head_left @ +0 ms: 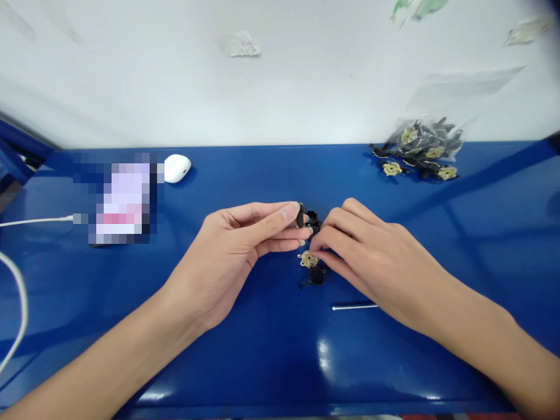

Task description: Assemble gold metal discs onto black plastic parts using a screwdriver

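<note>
My left hand (pixel 249 233) pinches a small black plastic part (pixel 300 216) between thumb and fingers, a little above the blue table. Just right of it is another dark piece (pixel 312 219), partly hidden by fingers; I cannot tell whether the two are joined. My right hand (pixel 367 251) is closed, its fingertips bunched close to these pieces. What those fingertips hold, if anything, is hidden. Right below them, a gold-coloured round plate with lugs (pixel 308 259) shows beside a black round housing (pixel 315 276). A thin metal rod (pixel 354 307) lies partly under my right forearm.
At the back right, several black and gold parts (pixel 392 168) lie by a clear plastic bag (pixel 433 137) holding more. On the left are a blurred-out phone-like device (pixel 125 201), a white earbud case (pixel 177 168) and a white cable (pixel 20 291). A white wall (pixel 280 99) rises behind the table.
</note>
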A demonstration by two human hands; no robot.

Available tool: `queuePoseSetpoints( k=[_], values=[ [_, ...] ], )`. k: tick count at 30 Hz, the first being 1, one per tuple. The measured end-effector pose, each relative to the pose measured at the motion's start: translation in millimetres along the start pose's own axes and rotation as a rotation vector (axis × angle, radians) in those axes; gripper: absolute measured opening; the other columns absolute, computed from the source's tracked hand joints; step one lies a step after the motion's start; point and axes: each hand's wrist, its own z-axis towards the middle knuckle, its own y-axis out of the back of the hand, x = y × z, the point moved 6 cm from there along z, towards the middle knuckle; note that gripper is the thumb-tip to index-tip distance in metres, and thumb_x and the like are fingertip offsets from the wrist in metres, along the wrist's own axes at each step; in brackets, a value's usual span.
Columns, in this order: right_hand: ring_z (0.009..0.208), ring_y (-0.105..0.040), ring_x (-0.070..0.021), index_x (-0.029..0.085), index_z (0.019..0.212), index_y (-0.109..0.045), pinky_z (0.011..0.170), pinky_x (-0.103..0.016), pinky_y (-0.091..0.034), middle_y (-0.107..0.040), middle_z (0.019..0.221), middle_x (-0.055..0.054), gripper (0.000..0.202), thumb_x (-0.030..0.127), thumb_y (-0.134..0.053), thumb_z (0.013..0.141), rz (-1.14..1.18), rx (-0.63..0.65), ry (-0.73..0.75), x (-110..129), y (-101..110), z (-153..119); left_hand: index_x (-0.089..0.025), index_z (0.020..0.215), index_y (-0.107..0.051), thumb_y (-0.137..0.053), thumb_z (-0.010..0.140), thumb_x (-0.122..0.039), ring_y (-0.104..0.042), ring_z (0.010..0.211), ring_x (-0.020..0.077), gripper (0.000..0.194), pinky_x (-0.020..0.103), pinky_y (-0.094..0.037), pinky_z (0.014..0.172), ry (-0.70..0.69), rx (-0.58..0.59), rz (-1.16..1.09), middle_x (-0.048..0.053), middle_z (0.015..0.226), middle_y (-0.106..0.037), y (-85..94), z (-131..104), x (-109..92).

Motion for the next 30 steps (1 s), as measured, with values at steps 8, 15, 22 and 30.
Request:
queuePoseSetpoints(
  k=[8, 15, 22, 30],
  values=[
    [0.102, -0.059, -0.0282, 0.017, 0.109, -0.075, 0.068, -0.036, -0.051, -0.073, 0.110, -0.014, 0.012, 0.008, -0.067, 0.107, -0.046, 0.047, 0.008, 2.7, 0.3, 0.4, -0.021, 0.101, -0.096, -0.094, 0.100, -0.028, -0.089, 0.091, 0.0152, 0.007, 0.017, -0.072, 0.088, 0.004, -0.008, -0.005, 0.004, 0.104, -0.093, -0.8, 1.1, -0.1],
    [0.103, -0.059, -0.0286, 0.017, 0.109, -0.075, 0.067, -0.034, -0.051, -0.073, 0.109, -0.015, 0.011, 0.009, -0.068, 0.107, -0.057, 0.051, 0.014, 4.0, 0.5, 0.7, -0.021, 0.101, -0.096, -0.094, 0.100, -0.031, -0.089, 0.093, 0.0159, 0.010, 0.018, -0.072, 0.090, 0.005, -0.002, -0.001, 0.004, 0.104, -0.093, -0.6, -0.4, 0.0],
    [0.098, -0.056, -0.0276, 0.015, 0.105, -0.073, 0.067, -0.037, -0.053, -0.070, 0.105, -0.012, 0.014, 0.003, -0.065, 0.106, -0.064, 0.034, 0.056, 6.0, -0.3, 0.6, -0.023, 0.100, -0.096, -0.095, 0.099, -0.033, -0.088, 0.093, 0.0154, 0.010, 0.018, -0.071, 0.090, 0.006, 0.000, 0.000, 0.003, 0.104, -0.093, -1.1, -1.3, -0.7],
    [0.097, -0.058, -0.0279, 0.015, 0.106, -0.072, 0.066, -0.039, -0.051, -0.070, 0.102, -0.011, 0.011, 0.011, -0.063, 0.111, -0.067, -0.009, 0.033, 2.4, 2.6, 2.4, -0.024, 0.098, -0.096, -0.096, 0.098, -0.032, -0.088, 0.094, 0.0166, 0.009, 0.019, -0.071, 0.090, 0.010, -0.005, 0.003, 0.003, 0.101, -0.093, -1.1, -1.1, -1.0]
  ],
)
